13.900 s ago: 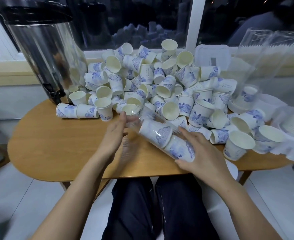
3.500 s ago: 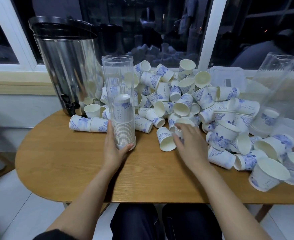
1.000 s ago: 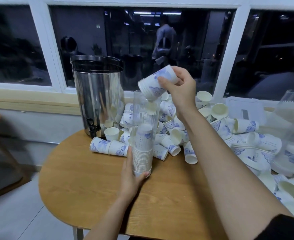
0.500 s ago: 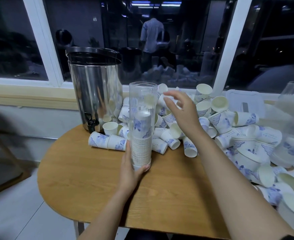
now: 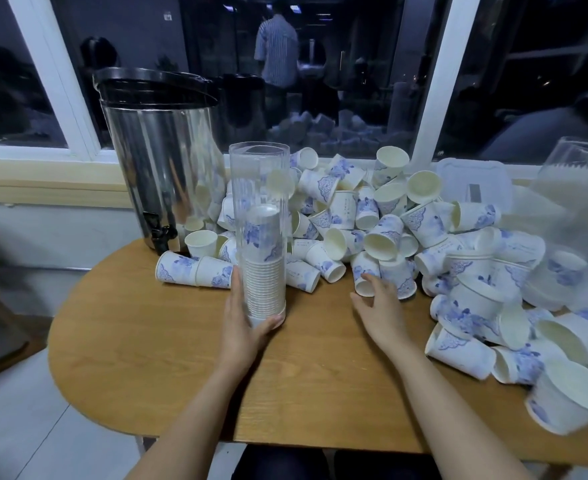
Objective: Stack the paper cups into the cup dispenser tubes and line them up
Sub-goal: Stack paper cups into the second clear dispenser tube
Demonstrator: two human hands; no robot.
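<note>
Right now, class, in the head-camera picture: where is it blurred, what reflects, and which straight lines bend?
Head view: the cups at the right edge are blurred; the window mirrors the cup pile; the urn reflects cups; the window frame leans from wide-angle distortion; the clear tube looks sharp.

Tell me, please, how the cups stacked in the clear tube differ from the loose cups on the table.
The stacked cups are nested in one upright column; the loose cups lie jumbled, tipped every way. The stacked cups sit enclosed in the clear tube, which the left hand grips; the loose cups lie open on the table, near the right hand. Both are white paper with blue print.
</note>
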